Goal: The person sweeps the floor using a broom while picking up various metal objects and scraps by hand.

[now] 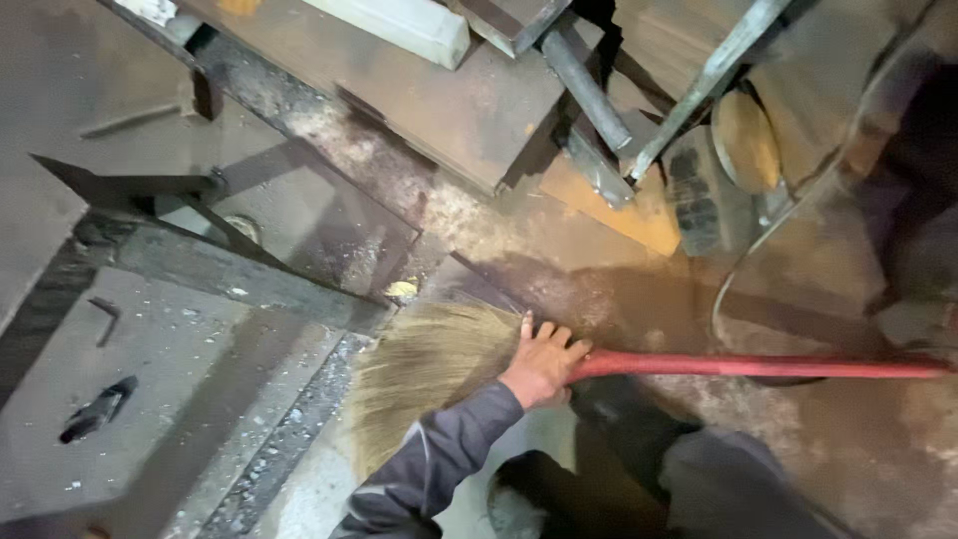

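gripping low, you're clamping your left hand (544, 361) on the red broom handle (758, 366) beside the straw bristles (424, 369), steadying them against the gritty floor (299, 419).

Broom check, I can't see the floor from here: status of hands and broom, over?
Left hand gripping red broom handle near the straw head. Right hand out of view. Steel plates and debris ahead.

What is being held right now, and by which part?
One hand grips a straw-bristled broom at the lower end of its red handle, just above the bristles. Which hand cannot be told.
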